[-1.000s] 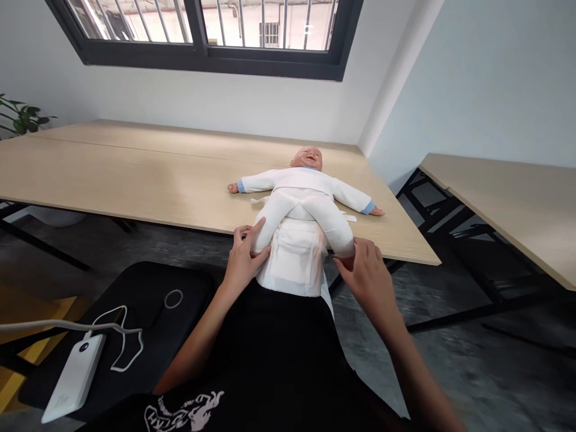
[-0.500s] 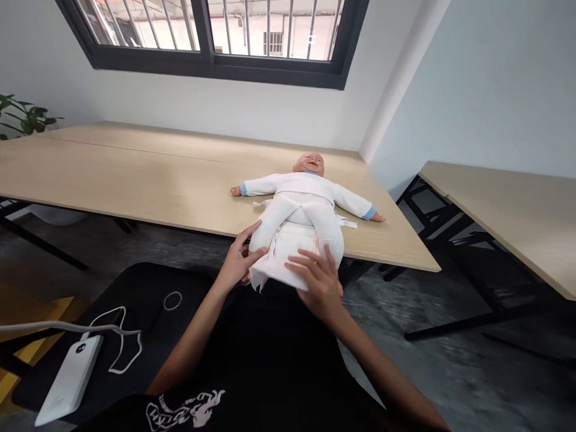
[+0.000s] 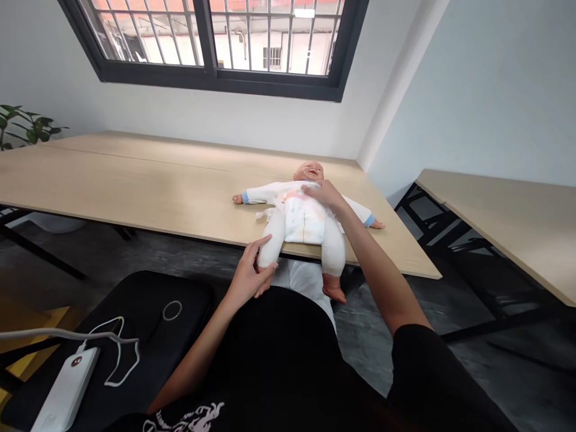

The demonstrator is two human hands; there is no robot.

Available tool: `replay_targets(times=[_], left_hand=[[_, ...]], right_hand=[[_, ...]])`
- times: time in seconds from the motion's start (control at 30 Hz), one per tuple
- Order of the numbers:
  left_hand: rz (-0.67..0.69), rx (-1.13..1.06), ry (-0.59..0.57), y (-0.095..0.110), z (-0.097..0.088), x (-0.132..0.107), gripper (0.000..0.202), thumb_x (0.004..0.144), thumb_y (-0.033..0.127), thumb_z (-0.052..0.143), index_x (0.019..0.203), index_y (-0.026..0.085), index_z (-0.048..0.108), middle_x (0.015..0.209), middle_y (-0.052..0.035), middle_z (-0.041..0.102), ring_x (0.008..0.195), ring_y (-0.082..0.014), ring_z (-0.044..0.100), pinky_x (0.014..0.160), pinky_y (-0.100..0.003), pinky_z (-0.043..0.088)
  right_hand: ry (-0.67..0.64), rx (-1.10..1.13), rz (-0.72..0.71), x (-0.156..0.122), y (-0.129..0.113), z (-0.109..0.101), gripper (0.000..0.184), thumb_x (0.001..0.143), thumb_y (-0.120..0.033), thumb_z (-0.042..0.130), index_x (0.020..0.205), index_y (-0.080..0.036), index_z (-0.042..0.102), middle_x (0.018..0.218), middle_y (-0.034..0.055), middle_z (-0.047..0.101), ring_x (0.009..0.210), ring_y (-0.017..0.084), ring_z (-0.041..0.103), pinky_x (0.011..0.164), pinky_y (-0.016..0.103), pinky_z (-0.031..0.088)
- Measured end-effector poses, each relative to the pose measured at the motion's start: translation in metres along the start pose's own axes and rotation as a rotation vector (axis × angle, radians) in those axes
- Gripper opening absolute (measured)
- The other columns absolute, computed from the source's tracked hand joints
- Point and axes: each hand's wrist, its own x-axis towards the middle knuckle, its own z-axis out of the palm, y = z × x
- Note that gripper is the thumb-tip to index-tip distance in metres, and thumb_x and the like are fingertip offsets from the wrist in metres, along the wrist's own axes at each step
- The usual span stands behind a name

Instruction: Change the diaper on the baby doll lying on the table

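A baby doll (image 3: 265,193) in a white top with blue cuffs lies on its back, with its legs hanging over the table's front edge. A white diaper (image 3: 305,227) with faint coloured prints is folded up between the legs onto the belly. My left hand (image 3: 248,271) is wrapped round the doll's lower leg on the left, near the foot. At the doll's chest, my right hand (image 3: 324,195) grips the diaper's upper front edge; its fingertips are partly hidden. A white diaper tab (image 3: 261,214) sticks out beside the left hip.
The doll lies on a long wooden table (image 3: 180,186) below a barred window. To the left stands a black chair (image 3: 148,336) with a white power bank (image 3: 67,387), a cable and a beaded bracelet (image 3: 171,311). Another table (image 3: 504,210) is at the right.
My right hand has moved up and away from me, folding the diaper front from between the legs onto the belly. My left hand stays by the left leg, slightly lower.
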Motion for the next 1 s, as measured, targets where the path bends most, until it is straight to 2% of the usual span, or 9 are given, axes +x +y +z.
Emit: replay_targets(times=[0.1, 0.23, 0.33, 0.43, 0.53, 0.63, 0.7, 0.87, 1.0], left_hand=[[0.069, 0.235, 0.048, 0.006, 0.000, 0.000, 0.059, 0.091, 0.038, 0.063, 0.147, 0.025, 0.051, 0.138, -0.0140, 0.051, 0.119, -0.0293, 0.060, 0.099, -0.043, 0.053], [0.276, 0.585, 0.108, 0.034, -0.002, 0.019, 0.057, 0.096, 0.048, 0.060, 0.148, 0.025, 0.053, 0.151, -0.0162, 0.045, 0.147, -0.0367, 0.034, 0.121, -0.055, 0.028], [0.440, 0.679, -0.125, 0.061, 0.003, 0.050, 0.054, 0.100, 0.047, 0.054, 0.152, 0.034, 0.048, 0.159, -0.0068, 0.043, 0.156, -0.0328, 0.020, 0.127, -0.058, 0.009], [0.545, 0.635, -0.383, 0.077, 0.017, 0.090, 0.046, 0.102, 0.044, 0.050, 0.148, 0.040, 0.051, 0.160, -0.0009, 0.044, 0.156, -0.0282, 0.025, 0.127, -0.057, 0.004], [0.580, 0.592, -0.557, 0.077, 0.036, 0.129, 0.040, 0.103, 0.040, 0.047, 0.142, 0.039, 0.058, 0.154, 0.0010, 0.052, 0.150, -0.0258, 0.037, 0.127, -0.057, 0.003], [0.580, 0.617, -0.649, 0.071, 0.049, 0.160, 0.041, 0.105, 0.041, 0.041, 0.140, 0.033, 0.061, 0.153, -0.0007, 0.053, 0.152, -0.0248, 0.034, 0.127, -0.054, 0.006], [0.552, 0.615, -0.693, 0.069, 0.053, 0.175, 0.041, 0.105, 0.044, 0.040, 0.136, 0.032, 0.063, 0.152, -0.0014, 0.055, 0.152, -0.0244, 0.034, 0.126, -0.054, 0.007], [0.447, 0.594, -0.733, 0.065, 0.060, 0.207, 0.043, 0.103, 0.050, 0.039, 0.134, 0.031, 0.065, 0.151, -0.0025, 0.055, 0.149, -0.0252, 0.038, 0.126, -0.055, 0.010], [0.448, 0.666, -0.789, 0.059, 0.068, 0.230, 0.048, 0.104, 0.052, 0.031, 0.130, 0.034, 0.067, 0.153, -0.0027, 0.053, 0.148, -0.0289, 0.038, 0.123, -0.058, 0.014]], right_hand=[[-0.021, 0.040, 0.190, -0.002, 0.018, 0.006, 0.024, 0.080, -0.034, 0.067, 0.078, -0.010, 0.067, 0.083, 0.0062, 0.066, 0.081, 0.017, 0.057, 0.080, 0.027, 0.046], [-0.002, 0.090, 0.178, -0.005, 0.030, 0.005, 0.034, 0.074, -0.043, 0.071, 0.083, -0.010, 0.069, 0.083, 0.0050, 0.067, 0.083, 0.017, 0.056, 0.079, 0.026, 0.042], [-0.014, 0.145, 0.174, -0.004, 0.037, 0.008, 0.038, 0.072, -0.046, 0.074, 0.087, -0.011, 0.067, 0.088, 0.0033, 0.066, 0.083, 0.015, 0.055, 0.078, 0.024, 0.040], [0.051, 0.027, 0.172, -0.002, 0.043, 0.013, 0.041, 0.076, -0.050, 0.074, 0.086, -0.012, 0.062, 0.088, 0.0030, 0.063, 0.080, 0.014, 0.053, 0.077, 0.025, 0.039], [0.258, -0.255, 0.139, -0.006, 0.050, 0.012, 0.037, 0.084, -0.049, 0.068, 0.090, -0.013, 0.059, 0.098, 0.0086, 0.063, 0.091, 0.019, 0.054, 0.087, 0.031, 0.041], [0.424, -0.454, 0.081, -0.021, 0.060, 0.003, 0.026, 0.096, -0.037, 0.051, 0.098, -0.013, 0.059, 0.108, 0.0139, 0.061, 0.105, 0.024, 0.054, 0.097, 0.036, 0.039], [0.471, -0.475, 0.073, -0.035, 0.069, -0.005, 0.023, 0.097, -0.030, 0.045, 0.100, -0.013, 0.059, 0.108, 0.0142, 0.062, 0.105, 0.025, 0.055, 0.097, 0.037, 0.039], [0.363, -0.382, 0.083, -0.074, 0.097, -0.021, 0.022, 0.096, -0.031, 0.048, 0.094, -0.014, 0.060, 0.096, 0.0107, 0.064, 0.091, 0.021, 0.057, 0.090, 0.033, 0.043], [0.230, -0.380, 0.041, -0.092, 0.114, -0.024, 0.028, 0.093, -0.038, 0.056, 0.096, -0.014, 0.069, 0.103, 0.0121, 0.065, 0.104, 0.024, 0.055, 0.101, 0.037, 0.042]])
